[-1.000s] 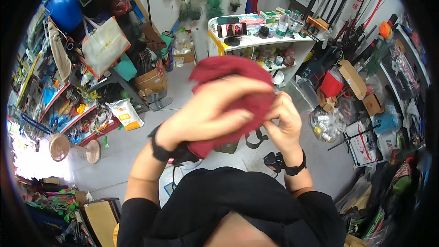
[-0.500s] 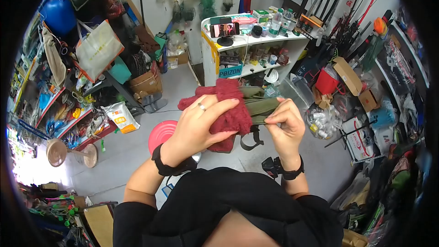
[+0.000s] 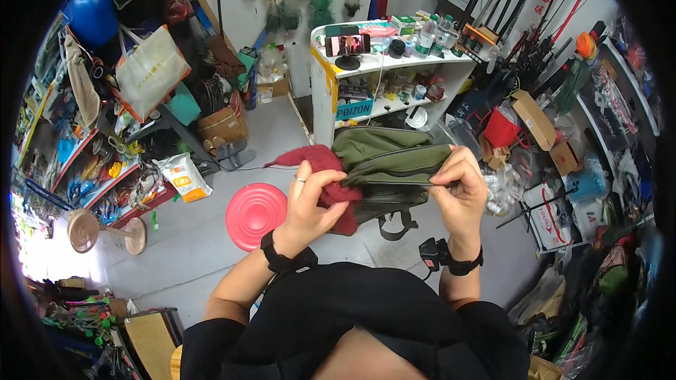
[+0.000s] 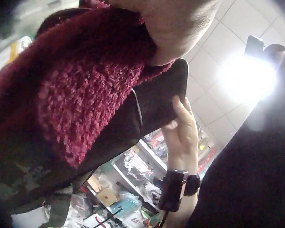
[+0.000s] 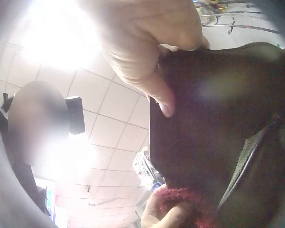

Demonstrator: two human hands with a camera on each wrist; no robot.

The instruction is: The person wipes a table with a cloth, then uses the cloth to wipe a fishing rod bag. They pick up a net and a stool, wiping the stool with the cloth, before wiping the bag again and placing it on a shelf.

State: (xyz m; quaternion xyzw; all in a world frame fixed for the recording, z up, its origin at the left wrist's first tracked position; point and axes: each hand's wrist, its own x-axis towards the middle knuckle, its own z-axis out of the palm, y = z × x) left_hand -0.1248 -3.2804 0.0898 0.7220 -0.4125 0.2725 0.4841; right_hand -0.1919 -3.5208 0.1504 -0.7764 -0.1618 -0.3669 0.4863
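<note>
An olive green bag (image 3: 391, 148) with a zipped opening is held up in front of the chest, its mouth parted. My right hand (image 3: 459, 183) pinches the right end of its rim between thumb and fingers. At the left end, my left hand (image 3: 310, 200) grips a dark red fluffy cloth (image 3: 320, 158) against the bag's edge. The cloth hangs down over the bag's side, as the left wrist view shows from below. A black strap (image 3: 400, 226) dangles under the bag. The inside of the bag is mostly hidden.
Below left on the floor is a round pink-red ridged disc (image 3: 255, 217), like a stool seat. A white shelf unit (image 3: 324, 98) ahead carries a phone on a stand (image 3: 348, 45) and water bottles (image 3: 427, 36). Crowded shelves and bags line both sides.
The red cloth, earlier held up over the bag, has moved down and left. My left hand now has it at the bag's left edge, and the bag is spread wider with more green showing.
</note>
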